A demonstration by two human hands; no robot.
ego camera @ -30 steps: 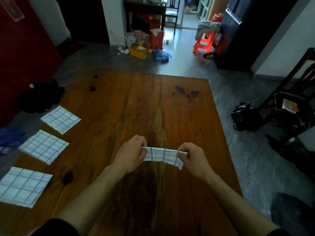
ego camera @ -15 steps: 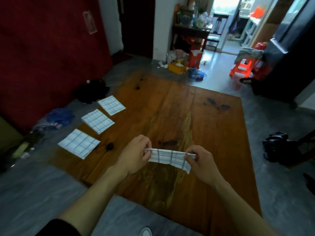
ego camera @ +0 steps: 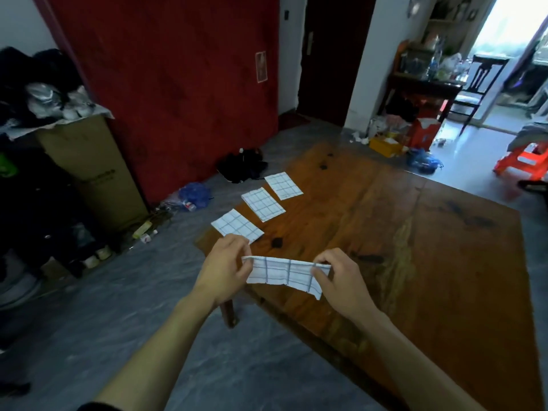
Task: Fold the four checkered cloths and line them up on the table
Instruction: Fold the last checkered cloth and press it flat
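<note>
A folded white checkered cloth (ego camera: 283, 273) hangs stretched between my hands, above the near left corner of the wooden table (ego camera: 415, 247). My left hand (ego camera: 225, 269) pinches its left end and my right hand (ego camera: 345, 281) pinches its right end. Three other folded checkered cloths lie flat in a row along the table's left edge: the nearest one (ego camera: 237, 225), the middle one (ego camera: 263, 203) and the far one (ego camera: 283, 185). The nearest lies just beyond my left hand.
A tall cardboard box (ego camera: 89, 170) piled with clothes stands at the left by the red wall. Bags and bottles litter the grey floor beside the table. A dark knot (ego camera: 277, 242) marks the wood near the cloths. A red stool (ego camera: 525, 157) stands at far right.
The view has swung left and back, so the table now lies to the right. My hands still hold the cloth stretched and have carried it toward the table's near left corner.
</note>
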